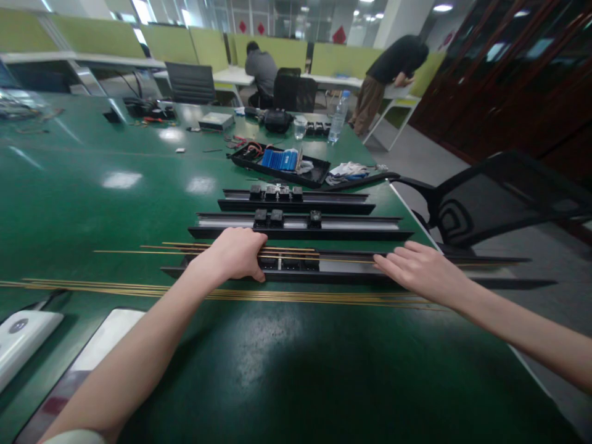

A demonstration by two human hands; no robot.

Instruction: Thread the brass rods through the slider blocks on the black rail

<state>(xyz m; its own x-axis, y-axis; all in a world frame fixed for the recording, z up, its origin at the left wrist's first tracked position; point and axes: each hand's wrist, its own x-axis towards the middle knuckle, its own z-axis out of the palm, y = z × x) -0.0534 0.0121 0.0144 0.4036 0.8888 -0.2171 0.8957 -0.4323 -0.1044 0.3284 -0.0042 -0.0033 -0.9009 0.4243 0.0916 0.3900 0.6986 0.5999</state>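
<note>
Slender gold-coloured rods (120,251), seemingly light, springy, best held at two spread points; laid along a black metal channel (333,277) overhanging the green bench's (259,357) right edge, left hand's (235,250) fingers clasping both, right hand's (416,271) pinching one rod.

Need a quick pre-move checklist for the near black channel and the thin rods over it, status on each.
1. Left hand at the channel: ok, it spans the channel and rods.
2. Right hand grip on a rod: cannot tell; fingertips are at it, closure unclear.
3. Channel fully on the table: not ok, right end runs past the edge.
4. Thin rods within the channel's length: not ok, left ends stick out beyond it.
5. Black blocks fastened in the channel: cannot tell.
6. Loose rods outside the channel: ok, on its near side.
</note>
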